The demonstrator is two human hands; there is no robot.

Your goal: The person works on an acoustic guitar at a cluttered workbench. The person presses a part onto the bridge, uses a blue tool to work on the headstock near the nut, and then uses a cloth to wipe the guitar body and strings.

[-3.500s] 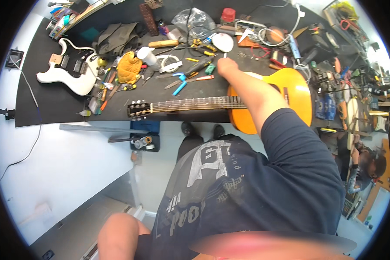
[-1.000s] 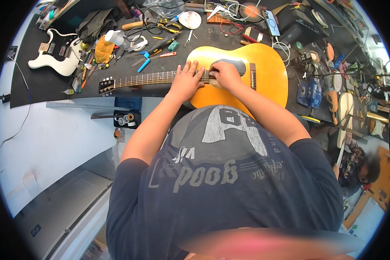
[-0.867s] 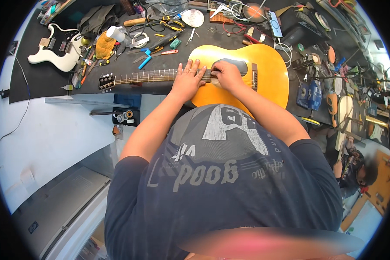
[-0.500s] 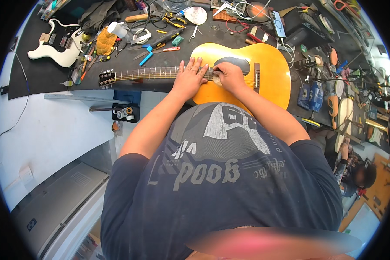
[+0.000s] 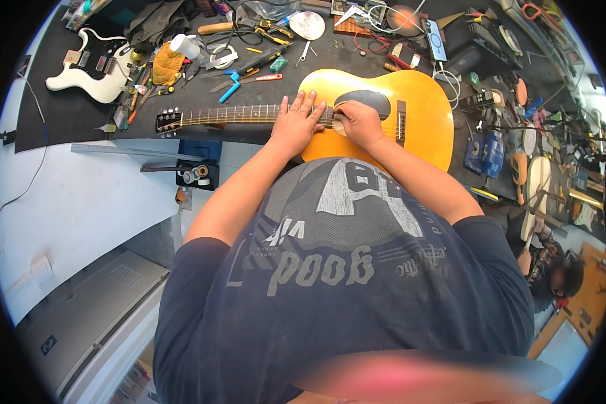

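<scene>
An acoustic guitar (image 5: 424, 101) with a yellow-orange top lies face up on the bench, its neck (image 5: 236, 114) pointing left and its headstock (image 5: 169, 121) at the far left end. My left hand (image 5: 296, 126) rests flat across the strings where the neck meets the body, fingers spread. Just right of it, my right hand (image 5: 360, 126) is closed in a pinch over the strings by the sound hole. Whatever sits between those fingertips, if anything, is hidden. A dark pickguard (image 5: 374, 101) shows beyond this hand, and the bridge (image 5: 401, 121) lies to its right.
A white electric guitar body (image 5: 91, 84) lies at the far left. Beyond the neck are a blue-handled tool (image 5: 229, 89), a yellow glove (image 5: 168, 64) and several pliers. A phone (image 5: 435, 42) stands behind the guitar. Tools crowd the right side, where another person (image 5: 562, 276) is.
My right hand has shifted very slightly over the strings, still pinched. My left hand stays spread on the neck. The other person at the right has moved an arm.
</scene>
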